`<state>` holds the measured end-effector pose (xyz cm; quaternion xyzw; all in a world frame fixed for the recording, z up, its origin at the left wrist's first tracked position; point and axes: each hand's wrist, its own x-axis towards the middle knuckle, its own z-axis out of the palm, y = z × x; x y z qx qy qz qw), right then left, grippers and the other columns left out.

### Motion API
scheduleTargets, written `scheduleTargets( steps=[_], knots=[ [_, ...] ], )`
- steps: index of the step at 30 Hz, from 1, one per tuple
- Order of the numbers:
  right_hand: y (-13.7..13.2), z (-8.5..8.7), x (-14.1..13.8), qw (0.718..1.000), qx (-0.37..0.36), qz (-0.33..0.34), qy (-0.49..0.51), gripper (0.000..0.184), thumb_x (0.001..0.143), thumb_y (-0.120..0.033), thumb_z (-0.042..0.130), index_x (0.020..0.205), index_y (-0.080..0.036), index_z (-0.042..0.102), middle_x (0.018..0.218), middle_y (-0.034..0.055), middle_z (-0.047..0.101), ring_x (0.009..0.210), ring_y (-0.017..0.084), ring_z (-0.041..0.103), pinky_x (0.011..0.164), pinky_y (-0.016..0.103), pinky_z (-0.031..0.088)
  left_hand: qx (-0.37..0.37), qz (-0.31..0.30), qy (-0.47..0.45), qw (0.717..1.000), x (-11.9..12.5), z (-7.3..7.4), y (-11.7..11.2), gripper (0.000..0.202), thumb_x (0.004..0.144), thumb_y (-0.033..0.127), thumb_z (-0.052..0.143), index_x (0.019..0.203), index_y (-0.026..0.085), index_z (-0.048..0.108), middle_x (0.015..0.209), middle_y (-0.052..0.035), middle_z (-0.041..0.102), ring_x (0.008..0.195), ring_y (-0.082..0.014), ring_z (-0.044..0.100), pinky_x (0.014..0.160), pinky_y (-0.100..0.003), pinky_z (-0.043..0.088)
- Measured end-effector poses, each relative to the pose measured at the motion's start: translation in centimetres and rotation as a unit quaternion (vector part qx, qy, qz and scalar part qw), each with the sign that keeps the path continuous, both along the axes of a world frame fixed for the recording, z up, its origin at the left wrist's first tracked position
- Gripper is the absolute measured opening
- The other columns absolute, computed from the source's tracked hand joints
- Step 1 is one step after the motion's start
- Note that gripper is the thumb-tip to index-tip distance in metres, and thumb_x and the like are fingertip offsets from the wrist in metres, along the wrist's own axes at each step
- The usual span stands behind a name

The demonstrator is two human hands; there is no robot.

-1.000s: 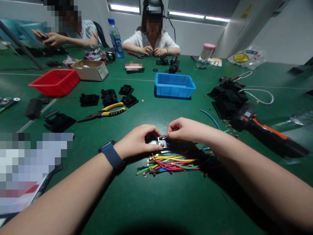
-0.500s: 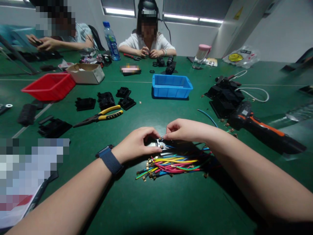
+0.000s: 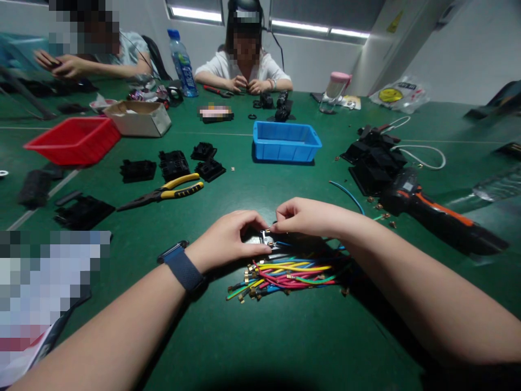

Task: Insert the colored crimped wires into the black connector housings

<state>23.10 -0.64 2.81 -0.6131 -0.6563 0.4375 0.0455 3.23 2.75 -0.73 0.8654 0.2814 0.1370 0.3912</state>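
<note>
My left hand (image 3: 228, 238), with a dark blue watch on the wrist, curls its fingers around a small black plastic part (image 3: 266, 241) on the green table. My right hand (image 3: 307, 216) pinches a tiny brass piece at the top of that same part. Just in front of both hands lies a bundle of short coloured wires (image 3: 285, 274), red, yellow, green and blue, with brass terminals on their ends.
Yellow-handled pliers (image 3: 166, 191) and several black plastic parts (image 3: 175, 163) lie at the left. A blue bin (image 3: 285, 142) stands ahead, a red bin (image 3: 71, 140) and cardboard box (image 3: 138, 118) far left. An orange-black power screwdriver (image 3: 431, 214) lies right. Two people work across the table.
Both hands stay on the black part with only slight finger shifts. The view has drifted a little, so the table's objects sit slightly further left.
</note>
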Motion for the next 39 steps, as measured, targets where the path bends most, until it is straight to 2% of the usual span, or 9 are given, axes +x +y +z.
scheduleTargets(
  steps=[16,28,39],
  knots=[
    [0.0,-0.6,0.1,1.000,0.011,0.008,0.014,0.022,0.075,-0.039,0.053,0.067,-0.019,0.050,0.051,-0.0069,0.039,0.045,0.007,0.035,0.042,0.021,0.021,0.000,-0.001,-0.009,1.000,0.0,-0.1,0.0,0.034,0.070,0.040,0.071,0.093,0.018,0.061,0.090,-0.0021,0.065,0.082,-0.0166,0.059,0.073,-0.029,0.045],
    [0.3,-0.8,0.3,0.996,0.019,0.017,0.088,0.013,0.074,-0.031,0.056,0.070,-0.018,0.055,0.063,-0.0047,0.050,0.055,0.008,0.042,0.049,0.021,0.030,-0.004,0.001,-0.001,1.000,0.0,-0.2,0.1,0.035,0.070,0.040,0.070,0.095,0.018,0.061,0.091,-0.0022,0.065,0.082,-0.0169,0.059,0.073,-0.028,0.045],
    [0.2,-1.1,0.4,0.991,0.011,-0.008,0.133,0.014,0.073,-0.030,0.062,0.075,-0.019,0.053,0.064,-0.0054,0.050,0.054,0.007,0.041,0.049,0.020,0.030,-0.005,0.001,-0.007,1.000,-0.1,-0.3,0.1,0.035,0.070,0.040,0.071,0.095,0.018,0.062,0.091,-0.0018,0.065,0.083,-0.0165,0.058,0.073,-0.028,0.044]
  ],
)
